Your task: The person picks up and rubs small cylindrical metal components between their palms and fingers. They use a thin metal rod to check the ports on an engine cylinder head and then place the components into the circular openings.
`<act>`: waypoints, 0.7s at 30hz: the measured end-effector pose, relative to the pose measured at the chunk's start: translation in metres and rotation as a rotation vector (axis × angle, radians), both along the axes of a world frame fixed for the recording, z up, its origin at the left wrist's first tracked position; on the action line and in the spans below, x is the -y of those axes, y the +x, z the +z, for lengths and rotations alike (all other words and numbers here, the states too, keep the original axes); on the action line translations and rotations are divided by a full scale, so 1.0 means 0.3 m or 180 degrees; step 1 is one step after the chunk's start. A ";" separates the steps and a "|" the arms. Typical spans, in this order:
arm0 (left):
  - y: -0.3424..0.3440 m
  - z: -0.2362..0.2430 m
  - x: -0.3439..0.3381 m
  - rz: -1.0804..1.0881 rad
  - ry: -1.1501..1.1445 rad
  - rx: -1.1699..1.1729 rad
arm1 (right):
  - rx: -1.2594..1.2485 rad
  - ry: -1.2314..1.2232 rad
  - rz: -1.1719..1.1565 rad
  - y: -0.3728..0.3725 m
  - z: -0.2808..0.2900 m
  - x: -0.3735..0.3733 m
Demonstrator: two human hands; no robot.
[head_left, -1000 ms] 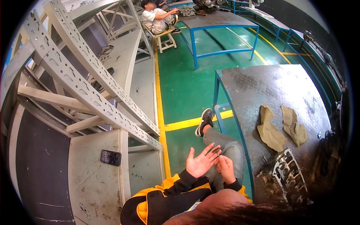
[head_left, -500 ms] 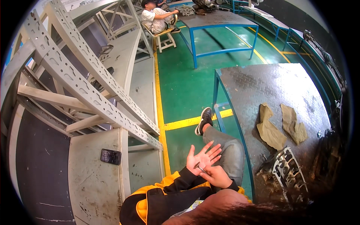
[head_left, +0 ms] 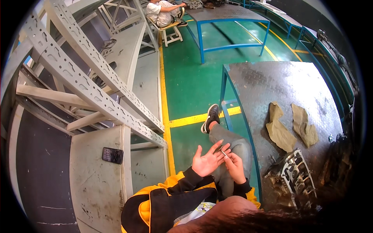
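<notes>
Palm up above my lap, my left hand (head_left: 207, 163) is open with its fingers spread. A small metal valve (head_left: 218, 149), with a round disc head and a thin stem, lies over those fingers. My right hand (head_left: 233, 165) pinches the stem's end; whether the disc touches the left fingers I cannot tell. At my right, a metal engine part with many openings (head_left: 295, 171) sits on a tread-plate table (head_left: 248, 85), below two crumpled khaki cloths (head_left: 280, 132) (head_left: 302, 126).
A grey perforated rack (head_left: 77, 81) fills the left side, with a phone (head_left: 112, 155) on the lower ledge (head_left: 93, 186) beside me. A seated person (head_left: 163, 13) is by the far table (head_left: 229, 13). My leg and shoe (head_left: 211, 118) extend beside the near table.
Half a second ago the valve's disc was over my left palm; my right hand has since moved it up and right onto the fingers. The view has shifted slightly.
</notes>
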State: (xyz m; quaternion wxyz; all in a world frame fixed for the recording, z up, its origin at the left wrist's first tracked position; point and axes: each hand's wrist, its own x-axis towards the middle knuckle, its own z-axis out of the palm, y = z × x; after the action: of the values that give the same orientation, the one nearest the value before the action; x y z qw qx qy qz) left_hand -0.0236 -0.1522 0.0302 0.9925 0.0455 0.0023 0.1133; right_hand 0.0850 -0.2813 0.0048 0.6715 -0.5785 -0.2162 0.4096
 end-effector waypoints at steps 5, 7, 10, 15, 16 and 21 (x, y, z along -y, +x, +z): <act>-0.002 -0.017 -0.018 -0.0046 0.0005 0.0007 | 0.0123 0.0122 0.0106 -0.007 0.002 0.011; 0.000 -0.028 -0.025 -0.0081 -0.0195 0.0082 | 0.0115 0.0246 0.0155 -0.019 0.042 0.026; 0.002 -0.040 -0.023 -0.0065 -0.0149 -0.0123 | -0.0913 0.1100 0.0550 -0.030 0.106 0.068; 0.004 0.004 -0.038 0.0132 -0.0262 -0.0232 | 0.0949 0.0311 0.0585 -0.020 0.106 0.009; 0.011 0.012 -0.041 0.0108 -0.0253 -0.0189 | 0.1337 -0.0170 0.0239 -0.027 0.051 -0.011; 0.008 0.004 -0.064 0.0138 -0.0047 0.0023 | 0.0986 -0.0147 0.0383 -0.069 0.118 0.033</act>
State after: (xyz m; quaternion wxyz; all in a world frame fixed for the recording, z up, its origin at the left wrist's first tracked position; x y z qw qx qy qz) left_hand -0.0213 -0.1330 0.0313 0.9901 0.0377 0.0006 0.1349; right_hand 0.0642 -0.2913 0.0404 0.5909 -0.6360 -0.3418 0.3599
